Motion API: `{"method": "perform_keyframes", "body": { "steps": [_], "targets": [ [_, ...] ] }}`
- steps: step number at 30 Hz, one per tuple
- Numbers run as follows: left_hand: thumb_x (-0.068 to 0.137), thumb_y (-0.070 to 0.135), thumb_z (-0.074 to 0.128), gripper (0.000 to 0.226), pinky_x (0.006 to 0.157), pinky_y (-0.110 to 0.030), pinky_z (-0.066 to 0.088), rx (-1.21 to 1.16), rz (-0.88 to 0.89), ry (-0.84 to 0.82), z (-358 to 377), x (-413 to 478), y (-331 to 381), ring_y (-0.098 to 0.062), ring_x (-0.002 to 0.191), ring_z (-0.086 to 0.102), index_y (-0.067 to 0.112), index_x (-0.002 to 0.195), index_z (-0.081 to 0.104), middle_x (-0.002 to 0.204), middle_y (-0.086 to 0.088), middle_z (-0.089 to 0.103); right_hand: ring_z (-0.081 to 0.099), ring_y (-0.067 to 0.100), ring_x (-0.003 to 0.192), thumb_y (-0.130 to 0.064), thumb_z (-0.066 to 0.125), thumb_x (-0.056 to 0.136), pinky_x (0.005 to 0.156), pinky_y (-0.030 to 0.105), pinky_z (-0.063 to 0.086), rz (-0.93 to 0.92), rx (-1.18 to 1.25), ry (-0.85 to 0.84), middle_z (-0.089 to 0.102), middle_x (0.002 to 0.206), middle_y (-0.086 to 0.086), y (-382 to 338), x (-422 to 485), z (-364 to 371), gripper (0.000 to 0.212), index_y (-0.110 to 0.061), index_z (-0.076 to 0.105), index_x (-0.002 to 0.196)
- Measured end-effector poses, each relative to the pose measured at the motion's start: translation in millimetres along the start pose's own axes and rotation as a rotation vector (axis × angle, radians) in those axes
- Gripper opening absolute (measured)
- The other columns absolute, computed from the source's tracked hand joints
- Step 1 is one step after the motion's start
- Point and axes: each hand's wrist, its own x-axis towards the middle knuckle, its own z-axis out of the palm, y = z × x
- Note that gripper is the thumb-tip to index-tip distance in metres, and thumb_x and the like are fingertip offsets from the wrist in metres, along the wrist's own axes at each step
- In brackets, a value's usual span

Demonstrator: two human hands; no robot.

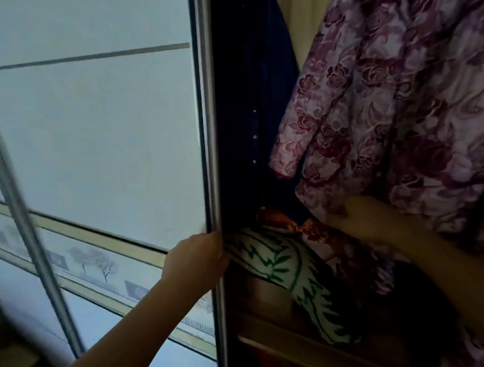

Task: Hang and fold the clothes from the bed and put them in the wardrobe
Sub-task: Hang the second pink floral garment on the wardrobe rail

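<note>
From the head view, the left hand (197, 257) has its grip curled round the metal edge (211, 129) of the wardrobe door (94, 134), fingers tucked into the gap at the opening. The floral garment (398, 107), the piece being put away, hangs at the right of the opening, one sleeve dangling beside a dark garment (248, 99). The right hand (356, 220) is at the floral garment's lower hem. It is blurred, so I cannot tell whether the grip is pinching the cloth or pressing flat against it.

Below, a green-and-white cloth (280, 262) lies on the wardrobe shelf (257, 307) and bulges over its front edge, touching the left fingers and the door edge. An orange cloth (275, 218) sits just behind it.

The main risk, as I judge it, is the door. If it slides toward the clothes, the bulging green-and-white cloth would likely catch in its path, jamming the door or dragging the cloth off the shelf. The curled left fingers could also be pinched against whatever the door meets.

The dangling sleeve and the dark garment are near the door edge too and could be trapped. If the right hand's contact is only light, the floral hem may swing forward out of the opening.
</note>
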Motion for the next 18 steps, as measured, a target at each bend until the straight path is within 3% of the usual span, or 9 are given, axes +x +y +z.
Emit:
{"method": "perform_keyframes", "body": {
  "steps": [2, 6, 10, 14, 18],
  "targets": [
    [0.093, 0.045, 0.047, 0.025, 0.066, -0.032, 0.05, -0.073, 0.046, 0.057, -1, -1, -13, -0.026, 0.085, 0.066, 0.022, 0.097, 0.058, 0.089, 0.002, 0.064, 0.064, 0.018, 0.099, -0.088, 0.045, 0.072, 0.095, 0.041, 0.053, -0.054, -0.023, 0.092, 0.069, 0.111, 0.0, -38, 8, -9, 0.083, -0.021, 0.068, 0.114],
    [0.093, 0.045, 0.053, 0.018, 0.061, -0.03, 0.044, -0.273, 0.117, 0.208, 6, -3, -26, -0.015, 0.074, 0.059, 0.03, 0.086, 0.046, 0.085, 0.01, 0.059, 0.063, 0.02, 0.096, -0.076, 0.041, 0.086, 0.09, 0.037, 0.052, -0.201, 0.004, 0.318, 0.067, 0.108, -0.001, -121, 22, -36, 0.069, -0.021, 0.061, 0.122],
    [0.092, 0.043, 0.06, 0.024, 0.061, -0.022, 0.039, -0.496, 0.109, 0.218, 5, 9, -43, -0.005, 0.074, 0.055, 0.037, 0.1, 0.039, 0.09, 0.018, 0.048, 0.064, 0.016, 0.095, -0.087, 0.028, 0.08, 0.087, 0.038, 0.055, -0.339, 0.01, 0.487, 0.066, 0.112, 0.0, -182, 37, -53, 0.089, -0.027, 0.046, 0.142],
    [0.095, 0.043, 0.055, 0.031, 0.063, -0.02, 0.037, -0.483, 0.168, 0.206, 8, 17, -42, -0.008, 0.084, 0.06, 0.035, 0.121, 0.038, 0.097, 0.021, 0.049, 0.064, 0.014, 0.097, -0.086, 0.033, 0.082, 0.087, 0.038, 0.055, -0.43, 0.07, 0.576, 0.065, 0.119, 0.001, -221, 47, -56, 0.093, -0.031, 0.022, 0.156],
    [0.097, 0.042, 0.052, 0.031, 0.061, -0.017, 0.033, -0.492, 0.221, 0.173, 8, 18, -37, -0.007, 0.078, 0.055, 0.033, 0.122, 0.037, 0.096, 0.02, 0.044, 0.062, 0.007, 0.088, -0.07, 0.049, 0.09, 0.082, 0.029, 0.053, -0.505, 0.127, 0.603, 0.063, 0.13, 0.0, -240, 52, -52, 0.097, -0.028, -0.003, 0.16]
  ]
}}
